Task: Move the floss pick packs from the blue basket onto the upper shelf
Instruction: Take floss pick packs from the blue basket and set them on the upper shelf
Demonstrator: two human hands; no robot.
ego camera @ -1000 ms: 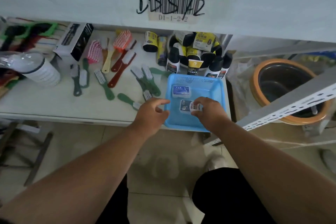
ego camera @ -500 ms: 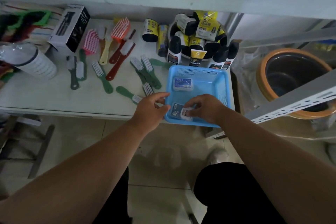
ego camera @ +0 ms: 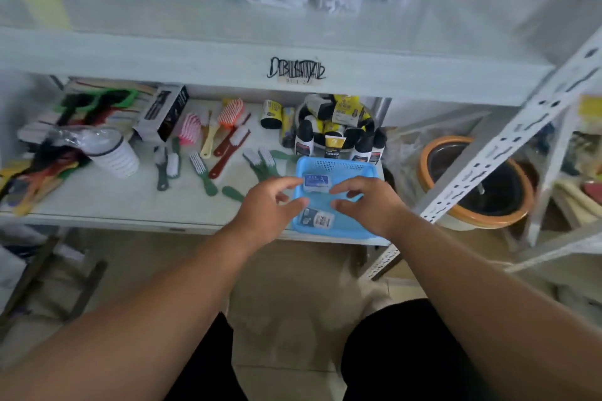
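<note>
Blue basket (ego camera: 338,166) keeps two floss pick packs (ego camera: 316,183) between your empty, spread left hand (ego camera: 265,210) and right hand (ego camera: 369,205), ready for pinching.

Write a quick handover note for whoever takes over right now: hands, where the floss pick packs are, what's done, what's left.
Left hand: open, empty, at the blue basket's left edge.
Right hand: open, empty, over the basket.
Far floss pick pack lies between the fingertips; near pack lies by the front rim.
Upper shelf: blurred packs at the back, count unclear.
Left: lift both packs onto the shelf.
</note>
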